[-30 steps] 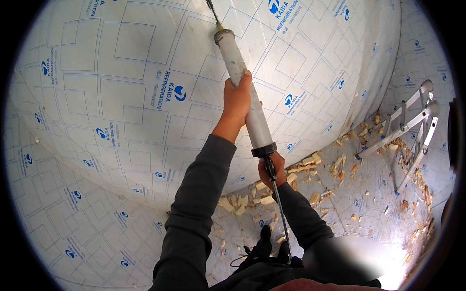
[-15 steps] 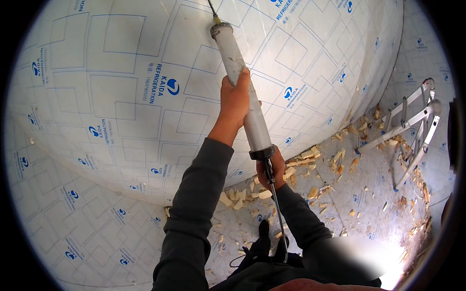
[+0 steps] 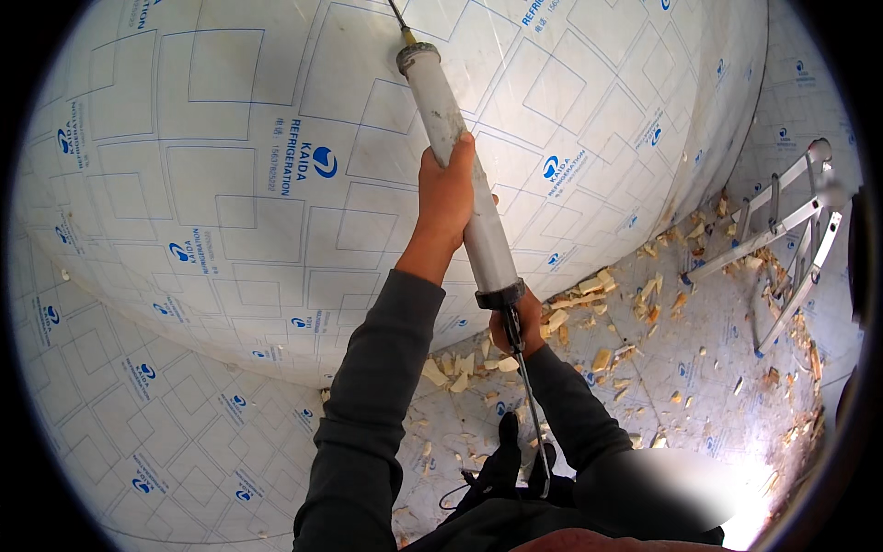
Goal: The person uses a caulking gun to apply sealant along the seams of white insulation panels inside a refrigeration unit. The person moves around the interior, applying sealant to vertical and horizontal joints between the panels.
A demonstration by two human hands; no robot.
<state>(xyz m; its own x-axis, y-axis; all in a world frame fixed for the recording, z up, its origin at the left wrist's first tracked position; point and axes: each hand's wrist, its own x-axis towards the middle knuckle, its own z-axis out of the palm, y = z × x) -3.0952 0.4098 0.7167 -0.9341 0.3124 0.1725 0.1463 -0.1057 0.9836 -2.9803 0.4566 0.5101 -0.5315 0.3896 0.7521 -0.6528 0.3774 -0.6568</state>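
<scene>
I see the caulking gun held upright against the white film-covered wall panel, its nozzle tip at the upper edge of view, touching a panel seam. The left hand is wrapped tight round the middle of the grey tube. The right hand is closed on the grip just below the tube's black collar, the plunger rod hanging down from it toward my body.

Open room: the panel fills the whole left and top, bulging close to the tube. To the right the floor is free only in patches, strewn with pale foam scraps along the wall's foot. A folded aluminium ladder lies well apart at the right edge.

Against half a second earlier: the gun and both hands sit slightly lower and more to the right in view; grips unchanged, ladder and scraps unmoved.
</scene>
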